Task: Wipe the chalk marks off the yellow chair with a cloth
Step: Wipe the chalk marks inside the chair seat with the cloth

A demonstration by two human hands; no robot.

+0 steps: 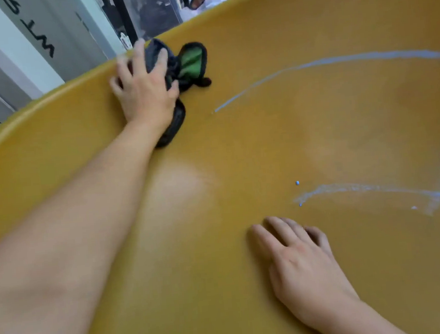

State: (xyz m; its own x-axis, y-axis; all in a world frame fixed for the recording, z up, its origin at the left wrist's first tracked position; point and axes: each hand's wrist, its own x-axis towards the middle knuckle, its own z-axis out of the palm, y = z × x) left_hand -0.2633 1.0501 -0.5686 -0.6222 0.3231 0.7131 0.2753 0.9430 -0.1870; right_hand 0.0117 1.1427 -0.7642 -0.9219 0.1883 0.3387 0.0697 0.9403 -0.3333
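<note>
While the left hand [144, 91] sits up at the far rim of the yellow chair [238, 144], its fingers are spread and bent over a bunched dark cloth [191, 62] with a green patch. The thumb is tucked against the side, so the hand holds the cloth and presses it to the plastic. The right hand [304, 260] lies flat on the seat nearer the person, fingers almost straight, holding nothing and seemingly just bracing.

Two pale marks lie off to the right. The upper chalk line [337, 60] starts near the cloth and sweeps out of view. The lower chalk line [361, 187] runs just beyond the right hand's fingertips and ends in a smeared patch. A small blue chalk crumb [297, 183] sits between them.

From where I stand, the main worry is the cloth being wadded up. Only a little of it meets the surface, so a pass may smear the chalk into a haze rather than lift it. The crumb could catch under the cloth and draw a fresh streak. The bracing hand is close enough to the lower line to rub dust about, and on smooth curved plastic it might slide.
</note>
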